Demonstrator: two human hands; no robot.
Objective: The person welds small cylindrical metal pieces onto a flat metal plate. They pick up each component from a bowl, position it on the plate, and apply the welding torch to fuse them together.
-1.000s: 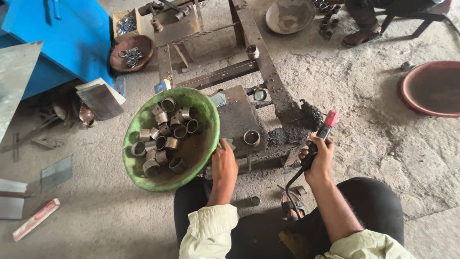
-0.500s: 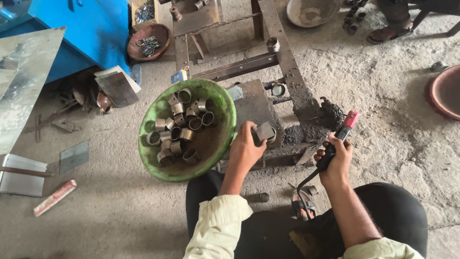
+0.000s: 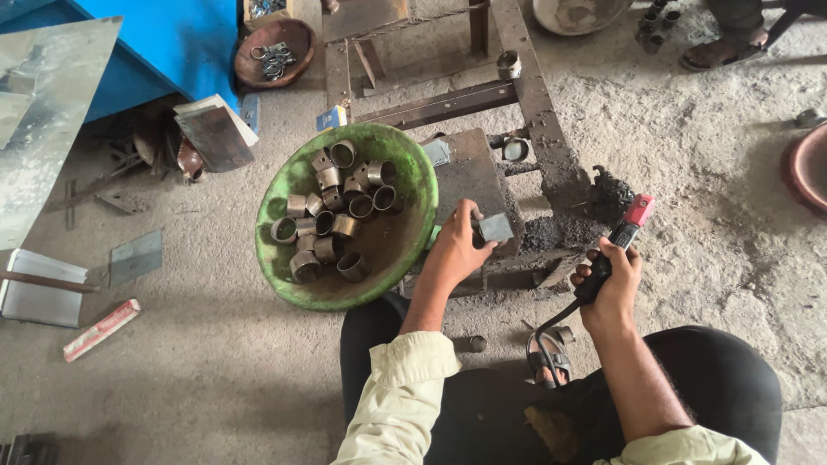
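Two hands work over a dark steel plate (image 3: 469, 176) on a rusty frame above the concrete floor (image 3: 706, 155): the left hand (image 3: 457, 250) pinches a small grey square metal piece (image 3: 495, 227) on the plate, just left of the right hand (image 3: 610, 280), clenched around a red-tipped black electrode holder (image 3: 622, 234); a green bowl of steel rings (image 3: 345, 220) sits left.

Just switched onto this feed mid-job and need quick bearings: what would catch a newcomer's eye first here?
The green bowl heaped with short metal rings sits centre-left on the floor, beside a dark metal work plate. The left hand holds a small grey square plate on that work plate, while the right hand grips a red-tipped welding holder just to the right. A bright blue cabinet fills the upper left.
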